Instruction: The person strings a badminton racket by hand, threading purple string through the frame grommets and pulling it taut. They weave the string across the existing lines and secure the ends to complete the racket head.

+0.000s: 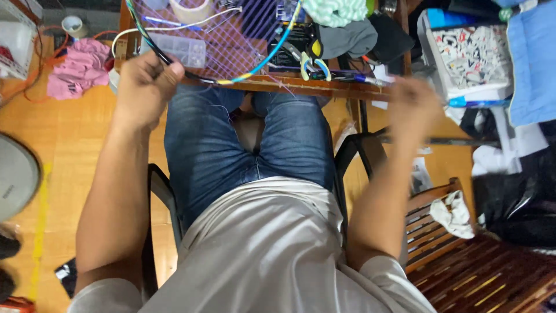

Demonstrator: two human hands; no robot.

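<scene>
A: Left hand [145, 87]?
B: Fist closed round the racket frame [174, 61], the dark rim with blue and yellow stretches. Rim curves up and away from the knuckles, across the wooden table edge [301, 87].

A: Strings?
B: Thin pale purple string bed [231, 40] inside the rim, just beyond the left hand. Loose strands hang off the table edge toward the knees.

A: Right hand [414, 104]?
B: Blurred. Raised well out to the right of the racket, apart from the left hand. Fingers look drawn together, but I cannot tell if they pinch anything.

A: Nearby?
B: Yellow-handled pliers [313, 61] on the table between the hands, nearer the right. Clear plastic compartment box [182, 49] just past the left fist. Pink cloth [78, 66] on the floor, left of the left hand. Tape roll [191, 10] farther up the table.
</scene>
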